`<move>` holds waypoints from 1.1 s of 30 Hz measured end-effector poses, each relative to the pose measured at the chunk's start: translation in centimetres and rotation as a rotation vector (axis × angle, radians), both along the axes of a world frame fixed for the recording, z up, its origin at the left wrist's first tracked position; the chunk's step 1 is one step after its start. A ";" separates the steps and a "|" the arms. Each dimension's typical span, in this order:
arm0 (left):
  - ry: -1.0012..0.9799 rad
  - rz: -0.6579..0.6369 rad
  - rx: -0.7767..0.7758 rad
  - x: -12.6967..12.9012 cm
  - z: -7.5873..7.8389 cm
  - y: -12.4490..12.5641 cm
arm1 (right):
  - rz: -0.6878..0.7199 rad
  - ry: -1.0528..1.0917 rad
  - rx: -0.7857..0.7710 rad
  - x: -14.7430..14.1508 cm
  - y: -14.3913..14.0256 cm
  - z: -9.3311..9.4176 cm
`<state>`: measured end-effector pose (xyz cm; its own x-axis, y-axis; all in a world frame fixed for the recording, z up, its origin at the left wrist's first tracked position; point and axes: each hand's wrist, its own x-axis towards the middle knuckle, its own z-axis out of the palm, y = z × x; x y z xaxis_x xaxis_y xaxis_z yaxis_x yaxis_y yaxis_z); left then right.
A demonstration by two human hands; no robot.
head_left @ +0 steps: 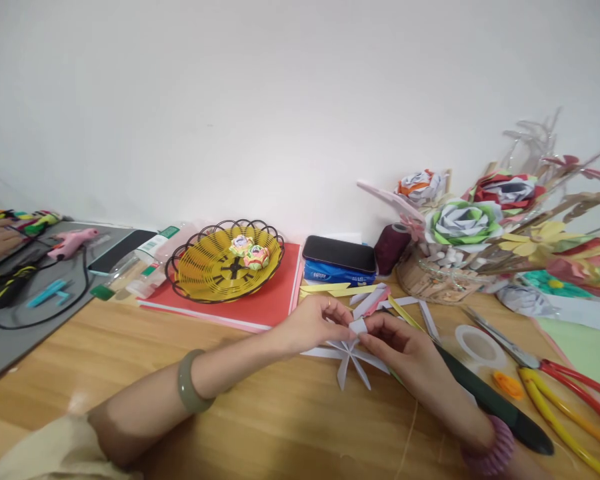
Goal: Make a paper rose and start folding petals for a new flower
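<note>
Left hand [313, 325] and right hand [403, 347] meet over the wooden table [260, 413], fingertips of both pinched together on a small folded white paper piece [359, 326] held just above a star of white paper strips [353, 357] lying flat on the wood. Beside the right forearm: dark green rod [495, 403], tape roll [477, 343], scissors [540, 363]. Farther back: yellow basket [225, 260] with two paper flowers on a red sheet, black phone [339, 254], paper-rose bouquet [463, 223].

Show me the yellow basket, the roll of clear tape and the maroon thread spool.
yellow basket [207, 263], head view, on its woven inner wall.
roll of clear tape [467, 331], head view, on its left rim.
maroon thread spool [391, 252], head view, on its side.
</note>
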<state>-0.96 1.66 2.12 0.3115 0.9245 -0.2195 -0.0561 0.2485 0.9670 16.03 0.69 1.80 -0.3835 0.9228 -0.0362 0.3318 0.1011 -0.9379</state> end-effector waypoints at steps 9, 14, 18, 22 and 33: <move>-0.023 0.004 -0.012 -0.2 -0.6 0.3 | -0.003 -0.040 0.013 0.3 -0.1 -0.8; -0.057 -0.019 -0.054 -0.3 -0.8 0.4 | -0.017 -0.035 -0.006 0.2 0.0 -0.8; -0.065 -0.036 -0.075 -0.3 -0.7 0.4 | -0.018 -0.036 -0.006 0.1 0.1 -0.8; -0.038 -0.023 -0.062 -0.2 -0.7 0.2 | -0.007 -0.053 0.008 -0.1 0.0 -0.7; 0.199 0.054 0.114 0.4 -1.7 -0.1 | -0.028 -0.169 0.217 -0.5 0.0 -1.1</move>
